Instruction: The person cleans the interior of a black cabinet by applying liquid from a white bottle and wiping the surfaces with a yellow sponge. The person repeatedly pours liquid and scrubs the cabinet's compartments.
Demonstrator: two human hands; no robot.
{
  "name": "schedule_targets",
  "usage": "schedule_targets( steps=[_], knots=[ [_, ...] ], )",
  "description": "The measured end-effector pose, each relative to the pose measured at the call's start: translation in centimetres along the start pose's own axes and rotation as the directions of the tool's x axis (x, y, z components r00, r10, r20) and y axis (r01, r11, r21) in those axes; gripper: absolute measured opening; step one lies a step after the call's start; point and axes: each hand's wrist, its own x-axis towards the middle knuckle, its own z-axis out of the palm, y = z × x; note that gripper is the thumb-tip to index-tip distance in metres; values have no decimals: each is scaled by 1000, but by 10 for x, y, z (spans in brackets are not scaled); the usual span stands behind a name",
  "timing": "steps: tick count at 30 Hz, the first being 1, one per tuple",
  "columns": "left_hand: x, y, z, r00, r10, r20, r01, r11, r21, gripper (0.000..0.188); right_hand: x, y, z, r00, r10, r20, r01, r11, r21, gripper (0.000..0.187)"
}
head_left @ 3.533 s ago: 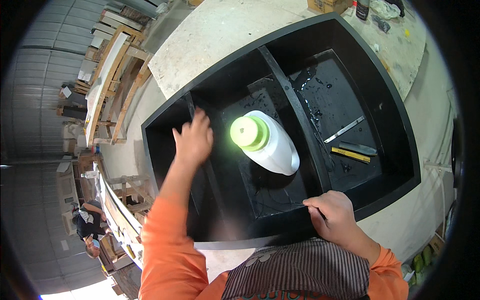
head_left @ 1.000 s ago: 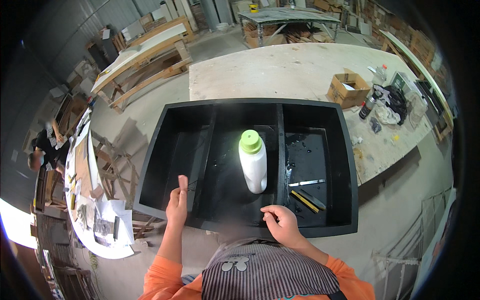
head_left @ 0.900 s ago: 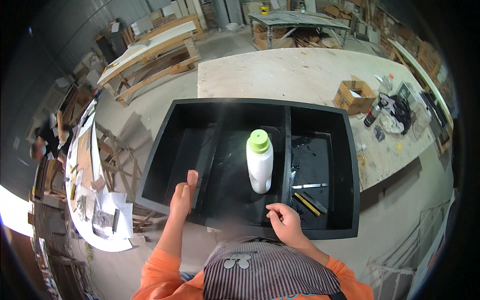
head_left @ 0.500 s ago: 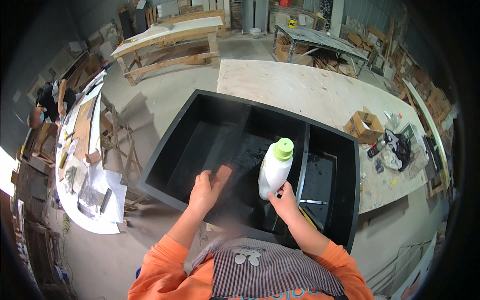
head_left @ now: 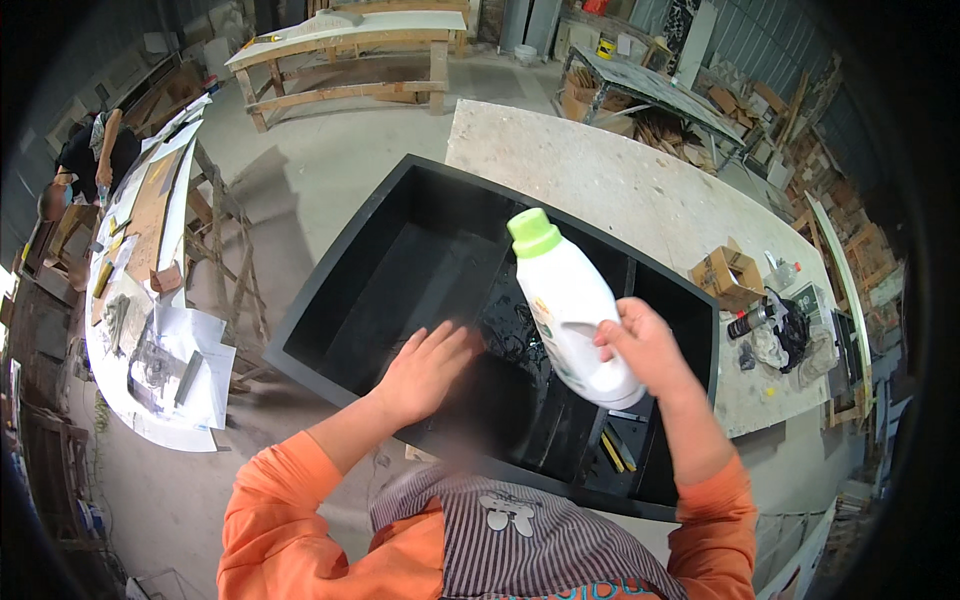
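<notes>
A white plastic bottle [head_left: 570, 315] with a light green cap is tilted to the upper left, and my right hand [head_left: 640, 345] grips it by its handle. It hangs above a large black box [head_left: 345, 385] split into compartments by thin walls. Wet, shiny patches show on the floor of the middle compartment. My left hand [head_left: 428, 372] is over the left and middle part of the box, its fingers stretched out and blurred at the tips. Whatever may lie under that palm is hidden. In the right compartment lies a yellow and black slim tool [head_left: 617, 448].
A pale board tabletop [head_left: 600, 165] extends behind the box, with a cardboard box [head_left: 727, 277], a black can [head_left: 750, 321] and plastic bags at its right. Along the left runs a cluttered workbench [head_left: 150, 260], where another person [head_left: 100, 155] bends over. Wooden benches stand farther back.
My right hand has raised the bottle, shifting from its base to its handle, and the cap now leans left. A reddish-brown block seen in my left hand earlier is out of sight.
</notes>
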Motion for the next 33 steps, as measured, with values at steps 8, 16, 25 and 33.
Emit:
schedule_targets(
  steps=[8, 16, 25, 33],
  knots=[
    [33, -4, 35, 970, -212, 119, 216, 976, -16, 66, -27, -98, -9, 944, -224, 242, 321, 452, -832, 28],
    [84, -21, 46, 951, -254, 176, 253, 967, 28, 79, -18, -117, 16, 941, -188, 280, 298, 78, -951, 26],
    [181, -52, 92, 934, -355, 26, 354, 934, 39, 67, 26, -99, 27, 915, -270, 301, 277, -126, -953, 22],
    [179, -58, 89, 949, -257, 181, 255, 966, 31, 72, 28, -99, 23, 928, -223, 298, 296, -42, -954, 22]
  ],
)
